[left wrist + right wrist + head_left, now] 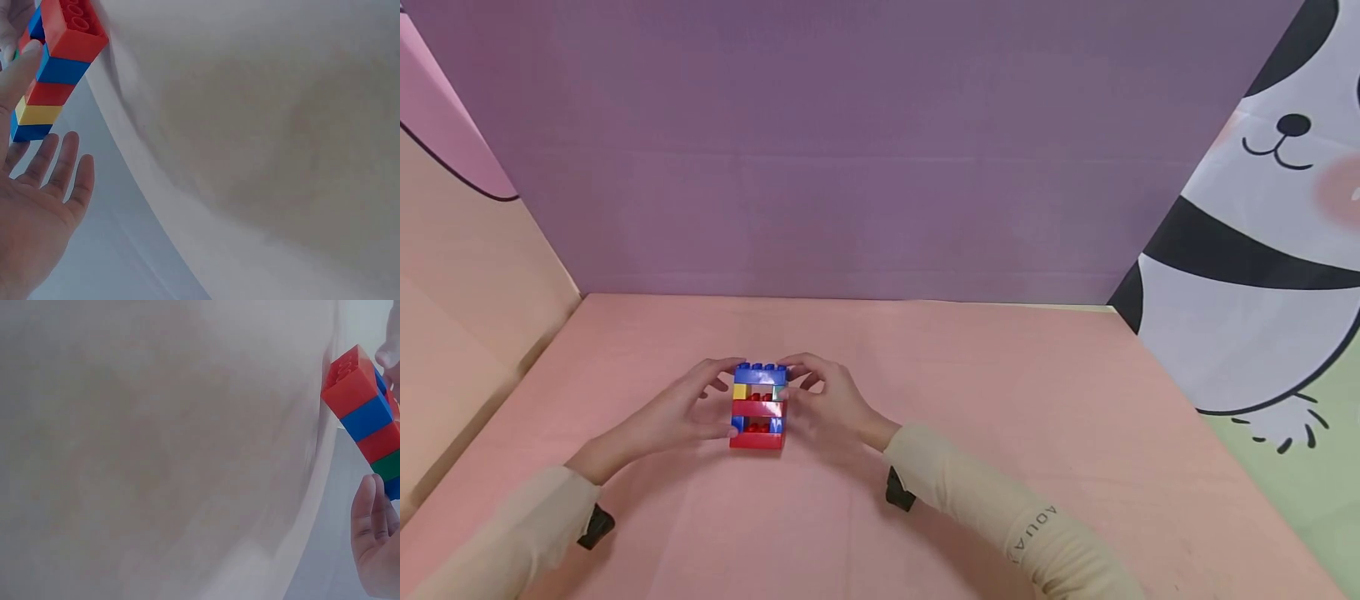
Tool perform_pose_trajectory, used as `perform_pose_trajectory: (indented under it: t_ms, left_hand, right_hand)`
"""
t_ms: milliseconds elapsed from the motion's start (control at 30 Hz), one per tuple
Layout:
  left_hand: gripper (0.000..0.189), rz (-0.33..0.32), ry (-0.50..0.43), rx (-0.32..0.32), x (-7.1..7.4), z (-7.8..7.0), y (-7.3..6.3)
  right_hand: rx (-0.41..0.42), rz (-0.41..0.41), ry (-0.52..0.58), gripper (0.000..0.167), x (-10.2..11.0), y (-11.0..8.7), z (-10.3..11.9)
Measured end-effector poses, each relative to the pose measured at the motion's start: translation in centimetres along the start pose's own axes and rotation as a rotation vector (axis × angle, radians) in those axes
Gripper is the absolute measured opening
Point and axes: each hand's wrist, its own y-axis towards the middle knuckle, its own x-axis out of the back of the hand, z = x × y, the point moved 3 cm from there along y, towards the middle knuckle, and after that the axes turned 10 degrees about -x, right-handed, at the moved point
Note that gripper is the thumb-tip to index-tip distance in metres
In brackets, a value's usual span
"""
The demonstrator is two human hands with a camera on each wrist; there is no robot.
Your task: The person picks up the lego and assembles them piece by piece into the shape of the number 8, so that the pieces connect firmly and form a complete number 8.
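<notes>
A small toy brick tower (pixel 758 409) is held between both hands near the middle left in the head view. Red long bricks form its bottom and middle levels, with a blue one (pixel 762 377) on top, studs up. Short blue, yellow and green bricks separate the levels, leaving two window-like gaps. My left hand (pixel 673 414) holds the left side, thumb low and fingertips at the top. On the other side, my right hand (pixel 831 400) grips the upper part with thumb and fingers. Hollow tubes show under the bottom red brick (pixel 75 31) in both wrist views.
A pink cloth-covered table (pixel 970 400) spreads around the hands. Behind it rises a purple backdrop (pixel 865 150); a peach panel (pixel 467 292) borders the left and a panda-print panel (pixel 1247 333) the right. Black wrist devices (pixel 900 490) hang under the sleeves.
</notes>
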Motion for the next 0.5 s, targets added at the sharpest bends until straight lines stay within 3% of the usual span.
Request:
perform_pose_trajectory:
  t_ms: [200, 500]
  left_hand:
    - [0.088, 0.0, -0.001, 0.007, -0.13, -0.04, 0.08]
    - [0.088, 0.003, 0.016, 0.008, -0.19, -0.06, 0.12]
  right_hand:
    - [-0.003, 0.005, -0.009, 0.039, 0.07, 0.04, -0.13]
    - [0.081, 0.022, -0.093, 0.054, 0.12, -0.52, -0.2]
